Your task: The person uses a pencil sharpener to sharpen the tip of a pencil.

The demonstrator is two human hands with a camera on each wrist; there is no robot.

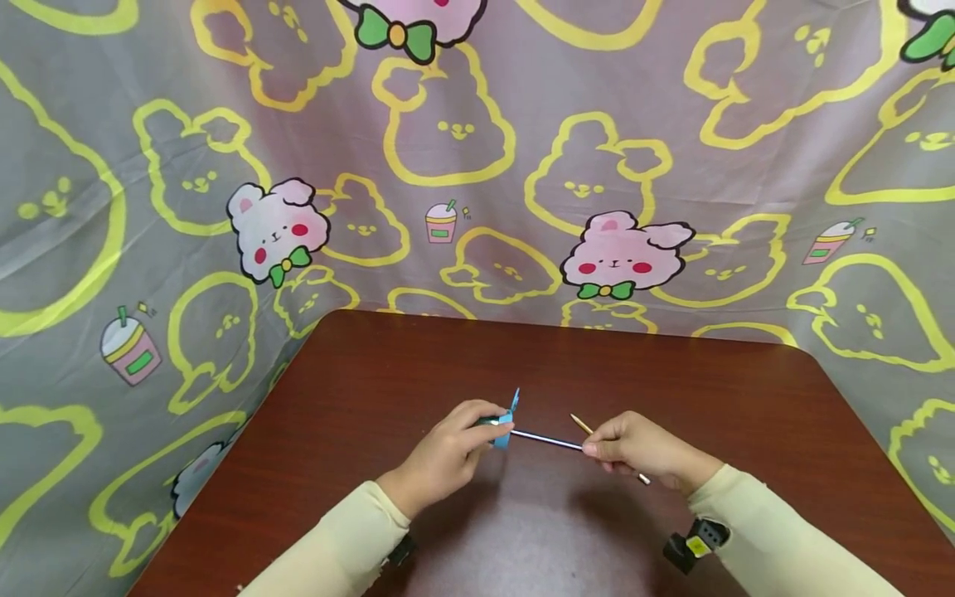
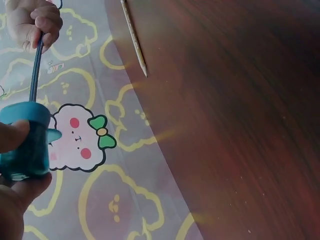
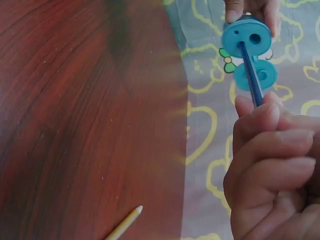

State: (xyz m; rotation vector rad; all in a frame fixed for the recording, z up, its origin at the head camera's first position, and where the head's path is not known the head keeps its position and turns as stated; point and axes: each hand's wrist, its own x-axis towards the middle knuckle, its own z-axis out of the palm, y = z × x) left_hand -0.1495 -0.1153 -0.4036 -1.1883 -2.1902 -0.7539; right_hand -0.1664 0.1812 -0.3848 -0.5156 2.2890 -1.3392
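My left hand (image 1: 455, 444) grips a blue pencil sharpener (image 2: 31, 112) with a dark see-through body, thumb on one side and fingers on the other. Its round lid (image 3: 256, 75) hangs flipped back, baring a face with holes of different sizes. One end of a dark blue striped pencil (image 1: 548, 439) sits in one of those holes. My right hand (image 1: 645, 448) pinches this pencil near its other end, with the remaining fingers curled in. The tip inside the sharpener is hidden.
A yellowish pencil (image 2: 134, 40) lies on the brown table (image 1: 418, 356), partly hidden behind my right hand in the head view. A patterned cloth (image 1: 462, 149) hangs around the table's back and sides.
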